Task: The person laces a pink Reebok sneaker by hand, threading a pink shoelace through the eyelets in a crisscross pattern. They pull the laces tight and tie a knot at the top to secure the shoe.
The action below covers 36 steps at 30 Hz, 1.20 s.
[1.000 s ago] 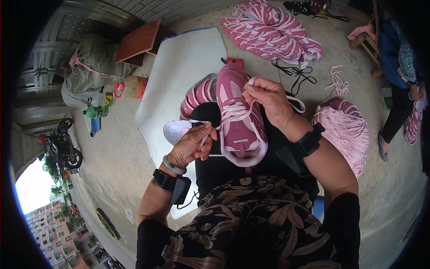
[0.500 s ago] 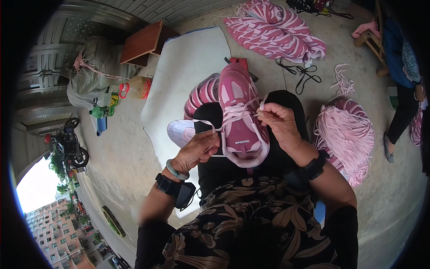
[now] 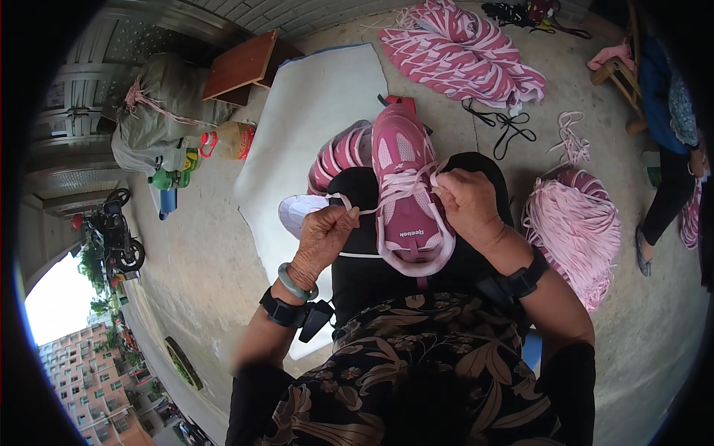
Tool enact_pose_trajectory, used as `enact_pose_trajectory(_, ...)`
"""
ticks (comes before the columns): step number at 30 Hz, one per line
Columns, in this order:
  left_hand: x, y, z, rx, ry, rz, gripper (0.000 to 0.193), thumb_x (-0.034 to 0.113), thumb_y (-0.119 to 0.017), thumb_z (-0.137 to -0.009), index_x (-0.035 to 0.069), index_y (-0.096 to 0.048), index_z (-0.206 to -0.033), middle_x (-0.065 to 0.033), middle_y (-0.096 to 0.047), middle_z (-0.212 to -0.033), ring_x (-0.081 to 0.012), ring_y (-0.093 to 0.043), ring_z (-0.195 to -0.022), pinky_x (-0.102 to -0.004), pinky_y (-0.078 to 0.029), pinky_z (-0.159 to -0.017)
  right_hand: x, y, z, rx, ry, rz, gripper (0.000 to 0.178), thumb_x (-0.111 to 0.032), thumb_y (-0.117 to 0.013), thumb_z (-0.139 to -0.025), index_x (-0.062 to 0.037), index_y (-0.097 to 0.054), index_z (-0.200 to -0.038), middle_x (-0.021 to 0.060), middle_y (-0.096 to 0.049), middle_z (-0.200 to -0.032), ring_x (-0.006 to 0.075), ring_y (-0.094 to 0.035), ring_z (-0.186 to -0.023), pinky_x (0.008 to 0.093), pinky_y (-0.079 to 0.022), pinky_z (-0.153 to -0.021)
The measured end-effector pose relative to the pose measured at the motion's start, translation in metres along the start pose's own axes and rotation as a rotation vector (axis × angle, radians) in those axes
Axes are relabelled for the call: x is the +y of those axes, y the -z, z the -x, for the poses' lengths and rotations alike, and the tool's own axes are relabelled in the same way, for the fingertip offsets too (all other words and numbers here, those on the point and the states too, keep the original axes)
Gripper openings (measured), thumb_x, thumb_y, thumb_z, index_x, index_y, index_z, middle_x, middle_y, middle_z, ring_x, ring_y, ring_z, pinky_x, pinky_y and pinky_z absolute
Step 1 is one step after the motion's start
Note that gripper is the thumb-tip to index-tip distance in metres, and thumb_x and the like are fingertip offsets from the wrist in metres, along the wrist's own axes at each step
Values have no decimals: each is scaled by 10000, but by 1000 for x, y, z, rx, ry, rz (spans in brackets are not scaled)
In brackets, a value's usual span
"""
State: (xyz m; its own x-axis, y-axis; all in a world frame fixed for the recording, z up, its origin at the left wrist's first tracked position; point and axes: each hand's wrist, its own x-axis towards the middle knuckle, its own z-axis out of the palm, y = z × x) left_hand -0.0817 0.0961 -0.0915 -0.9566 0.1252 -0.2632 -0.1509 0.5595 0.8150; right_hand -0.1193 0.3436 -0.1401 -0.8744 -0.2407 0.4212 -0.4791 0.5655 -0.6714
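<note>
A pink shoe upper [image 3: 407, 215] rests across my dark-trousered lap, its heel opening toward me. Pale pink laces [image 3: 406, 184] criss-cross its front. My left hand [image 3: 327, 230] pinches one lace end just left of the shoe, and that end runs taut to the eyelets. On the shoe's right edge, my right hand [image 3: 468, 204] is closed on the lace at the other side; its fingertips are partly hidden. Beside my left knee lies a stack of striped pink shoe uppers [image 3: 338, 160], next to a white-lined piece [image 3: 299, 211].
A large pink-and-white pile of uppers [image 3: 461, 56] lies on the floor ahead. To my right sits a bundle of pale pink laces [image 3: 571, 223], with black laces [image 3: 506, 126] farther off. A white sheet [image 3: 312, 97], a wooden stool [image 3: 242, 68] and another person's leg [image 3: 662, 201] are nearby.
My left hand has turned and drawn its lace tauter on the left. My right hand has closed in against the shoe's edge. The view has shifted slightly.
</note>
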Motion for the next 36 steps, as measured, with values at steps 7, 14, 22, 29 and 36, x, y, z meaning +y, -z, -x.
enact_pose_trajectory(7, -2, 1, 6, 27, 398, 756, 188, 202, -534, -902, 74, -582, -773, 26, -476, -526, -70, -402, -385, -200, -295, -358, 6, -15, 6, 8, -135, -213, 181, -6, -674, -692, -38, -502, -739, 102, -489, -604, 247, -478, -513, 295, -395, -487)
enact_pose_trajectory(14, -4, -25, -1, 28, 282, 866, 88, 115, -550, -876, 83, -537, -795, 3, -542, -584, -77, -503, -426, -173, -377, -373, -5, -5, -1, 9, 175, 169, 157, -62, -670, -707, -50, -516, -732, 81, -528, -587, 227, -537, -505, 309, -401, -463)
enact_pose_trajectory(22, -8, -32, -2, 40, 195, 755, 101, 133, -563, -872, 41, -573, -912, 1, -582, -634, -52, -533, -466, -159, -395, -391, 12, 4, 8, -139, -531, -268, 131, -97, -678, -749, -28, -569, -728, 31, -498, -588, 102, -440, -535, 266, -397, -549)
enact_pose_trajectory(29, -19, -49, -8, 150, 1, 766, 20, 45, -543, -868, 50, -527, -880, 21, -543, -675, -21, -485, -519, -155, -387, -418, -56, 2, -18, -393, 403, 301, 225, -108, -567, -712, -94, -611, -932, 30, -517, -771, 227, -538, -767, 409, -329, -827)
enact_pose_trajectory(36, -31, -58, -28, 316, -157, 476, 56, -14, -508, -863, 41, -508, -876, 46, -487, -690, -36, -431, -598, -184, -388, -523, -49, -12, -20, -383, 250, 232, 253, -117, -542, -761, -96, -587, -1009, 52, -563, -866, 225, -549, -804, 396, -334, -836)
